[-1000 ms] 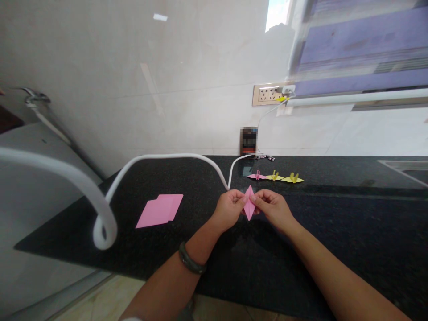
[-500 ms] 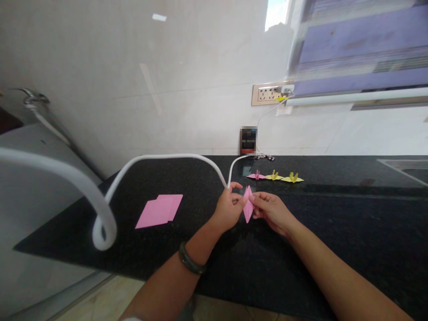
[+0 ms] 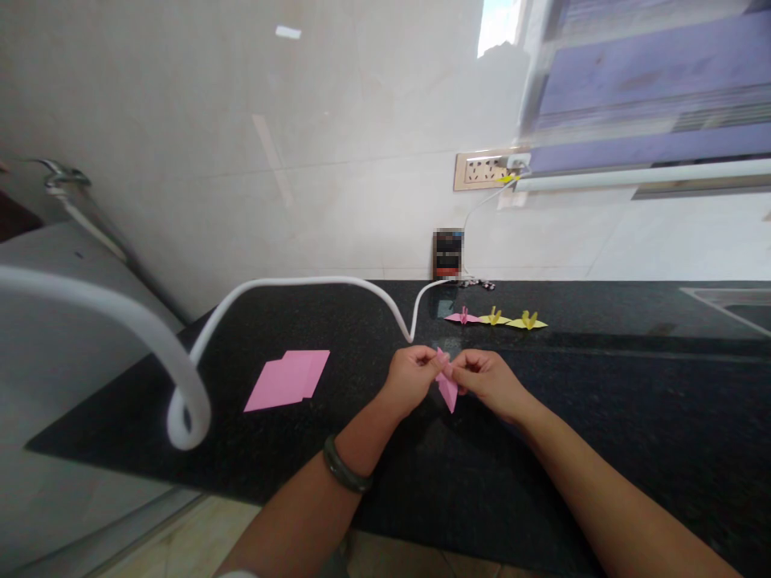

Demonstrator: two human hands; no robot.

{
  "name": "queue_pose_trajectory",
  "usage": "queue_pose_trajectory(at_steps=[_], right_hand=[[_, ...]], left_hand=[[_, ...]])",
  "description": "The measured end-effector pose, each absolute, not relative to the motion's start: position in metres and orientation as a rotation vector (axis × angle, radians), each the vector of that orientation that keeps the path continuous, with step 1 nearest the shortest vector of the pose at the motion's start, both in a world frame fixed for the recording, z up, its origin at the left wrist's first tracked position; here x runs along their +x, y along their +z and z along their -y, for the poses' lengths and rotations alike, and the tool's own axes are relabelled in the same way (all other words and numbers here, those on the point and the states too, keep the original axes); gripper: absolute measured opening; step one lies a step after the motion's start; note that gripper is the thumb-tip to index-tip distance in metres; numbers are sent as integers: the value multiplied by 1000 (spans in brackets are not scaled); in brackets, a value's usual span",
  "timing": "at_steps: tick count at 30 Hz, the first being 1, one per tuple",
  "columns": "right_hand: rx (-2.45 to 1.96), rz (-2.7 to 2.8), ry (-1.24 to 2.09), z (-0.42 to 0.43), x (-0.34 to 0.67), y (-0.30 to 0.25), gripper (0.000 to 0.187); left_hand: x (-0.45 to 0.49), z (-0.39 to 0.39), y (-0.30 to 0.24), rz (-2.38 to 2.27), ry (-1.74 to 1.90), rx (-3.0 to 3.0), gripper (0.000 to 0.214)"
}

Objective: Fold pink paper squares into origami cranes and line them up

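A folded pink piece of paper [image 3: 448, 393] is pinched between both hands above the dark countertop [image 3: 373, 466]. My left hand [image 3: 411, 376] grips its upper left part with thumb and fingers. From the other side, my right hand [image 3: 485, 374] pinches it near the middle. Part of the upper paper is covered by fingertips, while its lower point sticks out toward me. Behind the hands stand a pink paper crane [image 3: 463, 317] and two yellow paper cranes, one in the middle [image 3: 494, 317] and one at the right [image 3: 529, 322], set in a row.
Flat pink paper sheets [image 3: 286, 380] lie overlapping to the left. A thick white cable-like tube [image 3: 313, 281] loops over the counter. A dark device with a blurred screen [image 3: 448, 255] leans on the wall below a socket [image 3: 485, 170]. A sink edge [image 3: 723, 309] shows at right.
The folded pink paper has turned and dropped slightly toward me. My left hand's raised fingers have curled in around its upper end. My right hand stays on the paper.
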State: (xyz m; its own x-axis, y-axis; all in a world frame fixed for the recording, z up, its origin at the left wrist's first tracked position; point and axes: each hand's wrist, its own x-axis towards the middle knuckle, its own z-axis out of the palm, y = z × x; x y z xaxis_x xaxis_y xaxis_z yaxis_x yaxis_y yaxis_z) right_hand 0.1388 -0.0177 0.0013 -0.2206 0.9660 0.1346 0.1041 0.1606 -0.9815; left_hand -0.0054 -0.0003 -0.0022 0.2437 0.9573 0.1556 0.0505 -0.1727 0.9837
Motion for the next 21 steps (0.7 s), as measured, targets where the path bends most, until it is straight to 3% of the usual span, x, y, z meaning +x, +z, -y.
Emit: queue_pose_trajectory(at_steps=[8, 16, 21], right_hand=[[-1042, 1605, 1235, 20, 134, -2, 27], [-1074, 1567, 1080, 18, 137, -3, 29], [-1047, 1552, 1160, 17, 138, -2, 27]], left_hand=[[-7, -1, 4, -1100, 1246, 1513, 27], [-3, -1, -1, -1005, 1060, 1442, 28], [-5, -2, -2, -1004, 1063, 1409, 27]])
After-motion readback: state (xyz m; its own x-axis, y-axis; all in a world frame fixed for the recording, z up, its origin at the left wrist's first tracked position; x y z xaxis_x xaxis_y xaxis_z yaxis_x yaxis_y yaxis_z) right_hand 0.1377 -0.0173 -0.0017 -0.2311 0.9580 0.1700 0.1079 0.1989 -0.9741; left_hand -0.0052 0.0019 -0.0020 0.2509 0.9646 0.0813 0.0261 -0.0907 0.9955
